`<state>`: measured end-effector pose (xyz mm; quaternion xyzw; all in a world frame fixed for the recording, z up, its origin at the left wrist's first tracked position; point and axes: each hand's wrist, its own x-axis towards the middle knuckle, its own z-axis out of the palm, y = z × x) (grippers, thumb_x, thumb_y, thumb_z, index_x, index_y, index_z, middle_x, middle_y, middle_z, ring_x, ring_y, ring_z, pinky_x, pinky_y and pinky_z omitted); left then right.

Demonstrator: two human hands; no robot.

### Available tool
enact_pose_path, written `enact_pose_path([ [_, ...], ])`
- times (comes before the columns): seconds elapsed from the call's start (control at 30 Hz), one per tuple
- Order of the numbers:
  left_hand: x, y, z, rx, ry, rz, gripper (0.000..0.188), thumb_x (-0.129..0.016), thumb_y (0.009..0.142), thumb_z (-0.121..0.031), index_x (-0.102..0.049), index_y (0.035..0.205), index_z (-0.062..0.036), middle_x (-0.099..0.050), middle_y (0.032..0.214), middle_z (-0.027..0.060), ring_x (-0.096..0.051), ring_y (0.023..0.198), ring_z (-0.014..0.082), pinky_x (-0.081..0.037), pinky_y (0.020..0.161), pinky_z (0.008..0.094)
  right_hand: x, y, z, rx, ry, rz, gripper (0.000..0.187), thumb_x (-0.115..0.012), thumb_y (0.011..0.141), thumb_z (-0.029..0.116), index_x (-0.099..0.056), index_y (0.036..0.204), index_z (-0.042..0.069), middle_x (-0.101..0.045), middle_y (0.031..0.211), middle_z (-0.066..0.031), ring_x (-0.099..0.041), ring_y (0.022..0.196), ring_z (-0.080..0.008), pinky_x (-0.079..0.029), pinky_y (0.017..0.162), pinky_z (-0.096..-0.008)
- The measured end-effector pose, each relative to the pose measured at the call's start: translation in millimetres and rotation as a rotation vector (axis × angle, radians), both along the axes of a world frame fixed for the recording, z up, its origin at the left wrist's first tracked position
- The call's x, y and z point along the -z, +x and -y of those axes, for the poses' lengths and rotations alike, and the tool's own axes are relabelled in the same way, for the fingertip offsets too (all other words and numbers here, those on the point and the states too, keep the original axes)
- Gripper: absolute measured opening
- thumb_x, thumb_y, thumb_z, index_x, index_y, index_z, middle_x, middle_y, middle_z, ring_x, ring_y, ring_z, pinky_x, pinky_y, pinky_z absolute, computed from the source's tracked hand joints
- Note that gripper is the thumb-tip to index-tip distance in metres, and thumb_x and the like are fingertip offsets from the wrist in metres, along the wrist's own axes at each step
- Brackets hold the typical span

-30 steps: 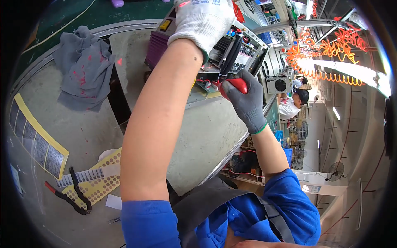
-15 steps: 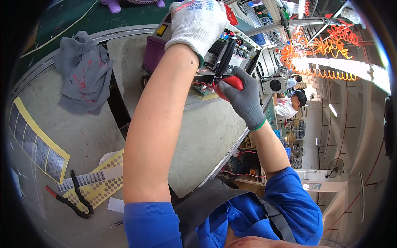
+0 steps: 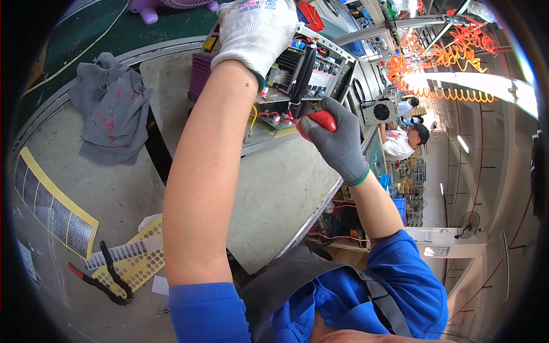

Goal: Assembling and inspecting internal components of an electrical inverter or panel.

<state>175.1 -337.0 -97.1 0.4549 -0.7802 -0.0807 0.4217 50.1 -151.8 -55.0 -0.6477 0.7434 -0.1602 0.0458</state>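
Note:
A boxy electrical unit (image 3: 323, 80) with purple fins stands open on the bench, its circuit boards, wires and thick black cable showing. My left hand (image 3: 260, 28), in a white knitted glove, lies over its top; the fingers run out at the upper edge, so their grip is hidden. My right hand (image 3: 337, 140), in a grey glove, is closed around red-handled pliers (image 3: 325, 120) at the unit's near side. The jaws are too small to make out, close to red wires below the black cable. A yellow wire (image 3: 253, 120) hangs beside my left wrist.
On the left of the bench (image 3: 274, 200) lie a red-stained grey cloth (image 3: 111, 114), label sheets (image 3: 54, 206) and black-and-red cutters (image 3: 111, 274). A purple fan (image 3: 171, 4) stands at the far left. Orange coiled hoses (image 3: 434, 68) hang right. A person (image 3: 403, 143) works beyond.
The view has shifted slightly, and the unit and my left hand appear farther left. The yellow wire now shows beside my left wrist. My right hand keeps its grip on the pliers.

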Motion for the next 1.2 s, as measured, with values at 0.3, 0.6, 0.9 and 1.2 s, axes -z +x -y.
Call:
enact_pose_path([
  [0.3, 7, -5, 2, -0.042, -0.091, -0.002, 0.019, -0.054, 0.091, -0.023, -0.066, 0.096, -0.0097, -0.069, 0.09, 0.0098, -0.068, 0.088, 0.0283, -0.05, 0.076, 0.0486, -1, -6, -8, 0.019, 0.026, 0.065, 0.022, -0.071, 0.083, 0.018, -0.058, 0.084, 0.0, -0.057, 0.071, -0.0148, -0.056, 0.062, -0.0197, -0.048, 0.063, -0.0346],
  [0.6, 7, -4, -3, -0.075, -0.204, 0.059, 0.018, -0.052, 0.092, -0.018, -0.064, 0.1, -0.0076, -0.068, 0.091, 0.0111, -0.068, 0.086, 0.0298, -0.052, 0.071, 0.0479, -3, -12, -16, 0.024, -0.048, 0.081, 0.021, -0.071, 0.082, 0.017, -0.059, 0.083, 0.0, -0.057, 0.07, -0.0144, -0.055, 0.06, -0.0183, -0.047, 0.061, -0.0335],
  [0.9, 15, -9, -2, -0.079, -0.34, 0.216, 0.031, -0.058, 0.09, -0.012, -0.059, 0.121, -0.0109, -0.067, 0.11, 0.007, -0.068, 0.095, 0.0282, -0.056, 0.076, 0.0442, 10, -64, -36, 0.212, -0.182, 0.641, 0.036, -0.076, 0.08, 0.028, -0.061, 0.093, -0.001, -0.065, 0.088, -0.0089, -0.062, 0.082, -0.018, -0.051, 0.076, -0.0311],
  [1.2, -1, 25, -156, 0.189, -0.281, -0.274, 0.028, -0.057, 0.091, -0.015, -0.061, 0.118, -0.0074, -0.064, 0.122, 0.0129, -0.059, 0.113, 0.0359, -0.043, 0.098, 0.0496, -13, -95, -136, 0.092, 0.026, 1.967, 0.033, -0.065, 0.083, 0.025, -0.051, 0.108, 0.01, -0.057, 0.077, -0.0088, -0.056, 0.053, -0.0217, -0.051, 0.047, -0.0323],
])
